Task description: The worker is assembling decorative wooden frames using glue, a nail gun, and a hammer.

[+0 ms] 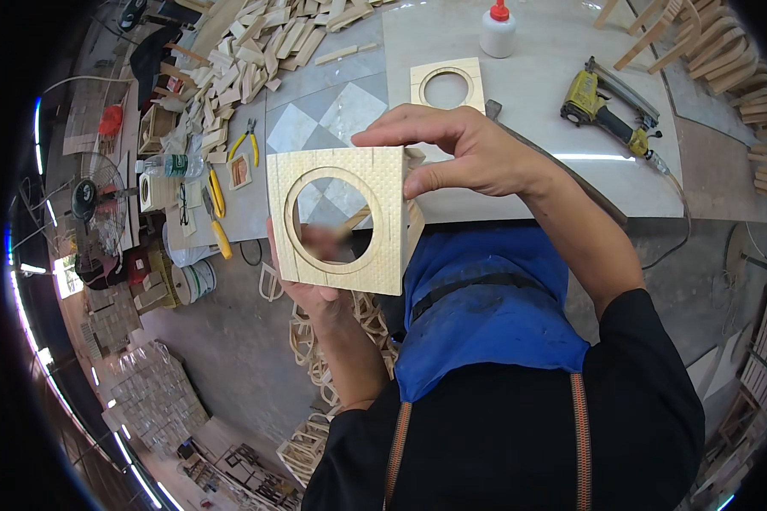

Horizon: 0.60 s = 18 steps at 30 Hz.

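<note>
Between my hands is a pale wooden box-like frame [387, 183], raised in front of my blue apron near the table edge. Its square front face has a woven-looking surface and a large round hole with a ring set around it. My left hand [312, 295] supports it from behind and below at the left; some fingers show blurred through the hole. My right hand [473, 152] reaches over the upper right corner, fingers along the top edge and thumb against the right side. Slanting wooden pieces stick out behind that side, mostly hidden.
A similar holed panel [475, 88], a white glue bottle [497, 37] with a red cap and a yellow-green nail gun [584, 100] lie on the table [537, 89]. A long-handled hammer [562, 170] rests near its edge. Leftward are wood strips [247, 55] and pliers [249, 140].
</note>
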{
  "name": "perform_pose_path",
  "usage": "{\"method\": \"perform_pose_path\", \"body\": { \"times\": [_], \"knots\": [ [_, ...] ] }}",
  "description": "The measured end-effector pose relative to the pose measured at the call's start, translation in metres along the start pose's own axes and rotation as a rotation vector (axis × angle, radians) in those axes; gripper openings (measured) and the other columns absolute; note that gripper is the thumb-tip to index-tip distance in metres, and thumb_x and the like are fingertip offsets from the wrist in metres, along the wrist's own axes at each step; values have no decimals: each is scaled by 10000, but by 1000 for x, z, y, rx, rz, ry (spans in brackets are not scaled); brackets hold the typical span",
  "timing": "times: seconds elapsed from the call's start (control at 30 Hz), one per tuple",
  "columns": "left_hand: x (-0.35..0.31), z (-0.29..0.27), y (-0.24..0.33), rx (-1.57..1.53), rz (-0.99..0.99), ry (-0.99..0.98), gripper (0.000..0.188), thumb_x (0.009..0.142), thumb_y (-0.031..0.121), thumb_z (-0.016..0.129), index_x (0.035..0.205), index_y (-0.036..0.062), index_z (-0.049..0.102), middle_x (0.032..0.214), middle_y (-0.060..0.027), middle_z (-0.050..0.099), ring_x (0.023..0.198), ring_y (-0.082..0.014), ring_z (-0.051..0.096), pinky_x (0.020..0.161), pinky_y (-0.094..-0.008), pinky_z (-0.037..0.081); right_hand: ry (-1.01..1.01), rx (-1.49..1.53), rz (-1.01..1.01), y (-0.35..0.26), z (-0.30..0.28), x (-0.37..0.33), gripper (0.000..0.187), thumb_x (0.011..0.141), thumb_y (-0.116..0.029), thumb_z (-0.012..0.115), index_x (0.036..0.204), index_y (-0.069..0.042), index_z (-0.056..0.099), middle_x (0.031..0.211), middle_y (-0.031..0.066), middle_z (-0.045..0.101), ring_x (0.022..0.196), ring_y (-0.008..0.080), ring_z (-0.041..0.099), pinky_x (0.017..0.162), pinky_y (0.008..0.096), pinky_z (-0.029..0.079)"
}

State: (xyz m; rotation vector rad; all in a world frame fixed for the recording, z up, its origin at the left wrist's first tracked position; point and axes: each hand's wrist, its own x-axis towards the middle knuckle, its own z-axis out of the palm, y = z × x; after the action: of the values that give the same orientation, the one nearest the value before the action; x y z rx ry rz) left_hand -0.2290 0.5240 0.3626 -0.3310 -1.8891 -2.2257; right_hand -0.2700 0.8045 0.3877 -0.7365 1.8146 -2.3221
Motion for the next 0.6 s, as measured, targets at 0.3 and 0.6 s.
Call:
{"method": "perform_pose_path", "body": {
  "times": [0.3, 0.6],
  "knots": [
    [4, 0, 1, -7, -23, -26, 1333, 525, 673, 938, 1565, 24, 413, 953, -53, 622, 824, -162, 557, 732, -305, 454, 7, -63, -6, -8, -3, 0, 563, 774, -102, 857, 1318, -86, 713, 1289, 93, 682, 1156, 219, 623, 1079, 347, 449],
    [8, -25, -9, -67, 8, -3, 1305, 555, 614, 959, 1561, -5, 404, 873, -26, 612, 804, -149, 554, 710, -279, 441, 412, -1150, 149, 20, -54, -63, 497, 896, -197, 755, 1348, -41, 620, 1286, 132, 647, 1153, 284, 617, 1004, 365, 494]
  ]
}}
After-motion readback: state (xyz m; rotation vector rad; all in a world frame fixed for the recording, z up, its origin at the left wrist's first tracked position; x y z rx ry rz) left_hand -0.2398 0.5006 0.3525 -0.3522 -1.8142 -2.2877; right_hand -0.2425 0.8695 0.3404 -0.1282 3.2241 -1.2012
